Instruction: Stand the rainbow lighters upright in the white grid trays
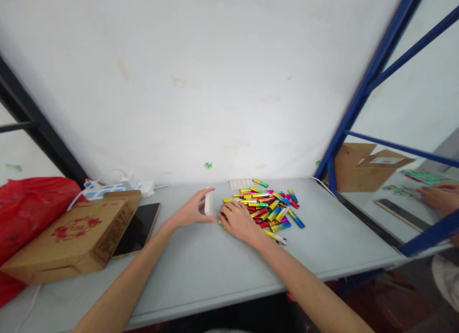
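Observation:
My left hand (193, 210) holds a small white box-like piece (209, 204) standing on edge, fingers at its far end and thumb at its near end. Just right of it, my right hand (238, 220) lies palm down with its fingers curled at the left side of a pile of shiny metallic tubes (274, 213). These look like lighter casings in gold, red, blue, green and magenta. A bit of yellow shows by the right fingertips, but what they grip is hidden. Behind the pile lies a white tray with small holes (241, 183).
To the left are a brown cardboard box (75, 237), a dark tablet (138, 229), a power strip (143, 187) and a red bag (39, 208). A blue metal frame (353, 105) borders the right side. Beyond it, another person's hand (441, 196) rests near small green pieces.

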The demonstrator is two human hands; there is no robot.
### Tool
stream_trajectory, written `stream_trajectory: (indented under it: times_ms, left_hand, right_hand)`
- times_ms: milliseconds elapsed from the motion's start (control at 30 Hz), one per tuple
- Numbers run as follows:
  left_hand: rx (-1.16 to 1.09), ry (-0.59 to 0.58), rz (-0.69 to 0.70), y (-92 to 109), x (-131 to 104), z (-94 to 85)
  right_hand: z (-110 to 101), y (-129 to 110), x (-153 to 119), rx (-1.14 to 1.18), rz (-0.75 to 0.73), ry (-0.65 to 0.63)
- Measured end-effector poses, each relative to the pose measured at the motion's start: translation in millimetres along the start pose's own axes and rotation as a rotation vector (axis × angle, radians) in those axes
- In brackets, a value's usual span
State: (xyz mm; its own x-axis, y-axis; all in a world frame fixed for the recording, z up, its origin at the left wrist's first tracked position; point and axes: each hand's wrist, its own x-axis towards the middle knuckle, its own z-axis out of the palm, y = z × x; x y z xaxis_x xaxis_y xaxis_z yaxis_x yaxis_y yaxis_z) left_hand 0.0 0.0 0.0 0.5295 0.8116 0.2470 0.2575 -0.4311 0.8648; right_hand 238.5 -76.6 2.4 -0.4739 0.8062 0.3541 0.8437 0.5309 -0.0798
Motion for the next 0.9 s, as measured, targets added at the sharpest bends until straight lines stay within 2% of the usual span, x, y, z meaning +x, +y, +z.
stream_trajectory:
  times_ms: [67, 133, 200, 267, 333, 400, 467, 533, 633, 700, 800, 900]
  left_hand:
    - [0.075, 0.034, -0.014, -8.8, 0.3, -12.3]
    - [0.215, 0.151, -0.021, -19.6, 1.7, -17.2]
    - [0.392, 0.282, -0.063, -30.3, 3.6, -13.2]
    - [0.543, 0.323, -0.114, -38.1, 5.0, -5.2]
    - [0.669, 0.263, -0.145, -41.3, 5.3, -1.1]
    - [0.756, 0.158, -0.159, -40.3, 4.1, -5.1]
    - [0.794, 0.078, -0.160, -36.6, 2.0, -15.9]
    - [0.804, 0.047, -0.153, -31.4, 0.2, -28.6]
    - [0.845, -0.038, -0.134, -21.4, -0.8, -43.4]
    - [0.842, -0.101, -0.143, -13.7, -1.0, -50.0]
    - [0.801, -0.196, -0.169, -4.0, -2.3, -56.3]
    - [0.812, -0.211, -0.182, -1.1, 1.7, -54.8]
  right_hand:
    - [0.0, 2.2, 0.4, 0.021, 0.019, 0.020]
    - [-1.9, 2.6, 1.5, 0.064, 0.022, 0.042]
    - [-5.8, 2.7, 2.9, 0.115, 0.025, 0.083]
    - [-11.0, 5.9, 4.1, 0.158, 0.042, 0.134]
    - [-16.6, 16.4, 5.3, 0.185, 0.078, 0.181]
    - [-21.8, 37.3, 7.1, 0.193, 0.131, 0.217]
    - [-26.6, 68.7, 11.1, 0.185, 0.189, 0.231]
    - [-30.7, 106.6, 18.3, 0.160, 0.235, 0.214]
    - [-32.4, 160.6, 33.6, 0.129, 0.282, 0.104]
    - [-28.6, 186.1, 43.4, 0.126, 0.315, 0.075]
    - [-16.4, 204.8, 51.2, 0.148, 0.341, 0.034]
    - [-5.2, 209.2, 50.4, 0.190, 0.345, 0.002]
